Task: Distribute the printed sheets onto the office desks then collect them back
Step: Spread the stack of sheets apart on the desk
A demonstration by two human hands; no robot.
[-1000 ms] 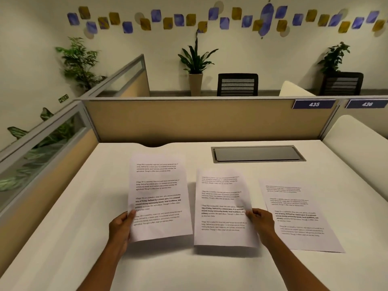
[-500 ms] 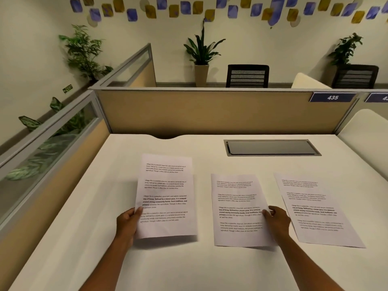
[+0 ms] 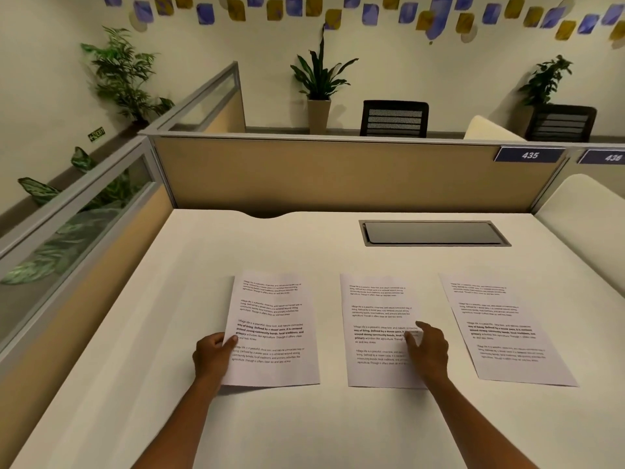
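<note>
The white desk [image 3: 304, 431] fills the lower two thirds of the frame, walled at the back and left by a tan partition [image 3: 338, 177] that carries a blue number plate [image 3: 529, 155] reading 435 at the upper right. A dark cable tray [image 3: 434, 233] is sunk into the desk surface right of centre. Three printed sheets lie in a row across the middle of the frame, apart from one another. The right sheet [image 3: 504, 330] lies flat near the right edge with no hand on it, so it looks already placed. The middle sheet [image 3: 375, 319] also lies flat, and the right hand [image 3: 427, 350] rests over its right-hand part with fingers loosely spread, gripping nothing; whether the fingertips press the paper or hover just above it cannot be told. The left sheet [image 3: 270, 330] is in the left hand [image 3: 213, 357], thumb on top of its left edge and fingers hidden beneath, a pinch on the paper; its lower edge casts a thin shadow, so it is probably not fully down. Judging by this, distribution on this desk is nearly finished: two sheets set, the third being laid. Whether other desks need sheets is not shown, and the whole collecting half of the task remains to be done.
</note>
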